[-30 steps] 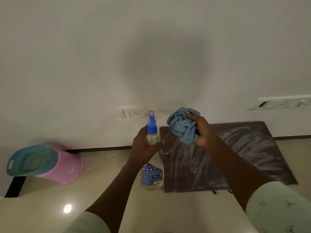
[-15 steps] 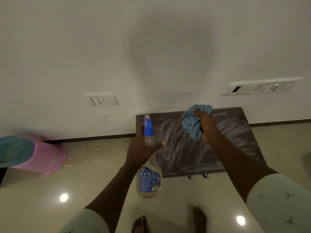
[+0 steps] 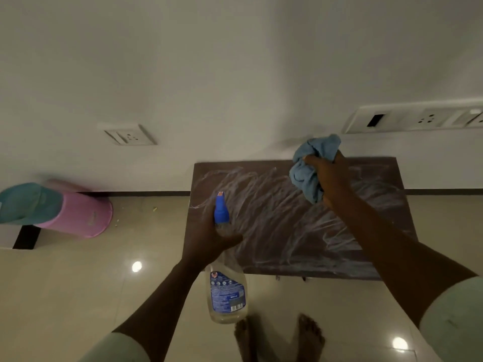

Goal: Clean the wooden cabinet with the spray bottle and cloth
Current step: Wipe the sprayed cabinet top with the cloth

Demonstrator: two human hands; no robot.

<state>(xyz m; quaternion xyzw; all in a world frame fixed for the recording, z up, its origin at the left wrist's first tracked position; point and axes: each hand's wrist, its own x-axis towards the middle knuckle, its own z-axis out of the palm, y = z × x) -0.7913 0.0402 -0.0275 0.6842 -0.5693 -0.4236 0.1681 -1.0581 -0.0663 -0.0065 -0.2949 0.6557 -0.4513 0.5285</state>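
The dark wooden cabinet (image 3: pixel 274 236) stands against the white wall, its top streaked with pale smears. My left hand (image 3: pixel 209 239) grips the neck of a clear spray bottle (image 3: pixel 226 293) with a blue nozzle, held upright over the cabinet's front left corner. My right hand (image 3: pixel 330 178) clutches a bunched light blue cloth (image 3: pixel 309 165) above the back right part of the cabinet top. Whether the cloth touches the surface is not clear.
A pink bin with a teal lid (image 3: pixel 65 212) stands on the glossy tiled floor to the left, near the wall. A wall socket (image 3: pixel 129 135) sits left of the cabinet, a long switch panel (image 3: pixel 418 118) at the right. My bare feet (image 3: pixel 279 338) stand before the cabinet.
The view has tilted down and shifted, so the cabinet top now shows more fully and my feet appear. My right hand with the cloth has moved right and towards the wall.
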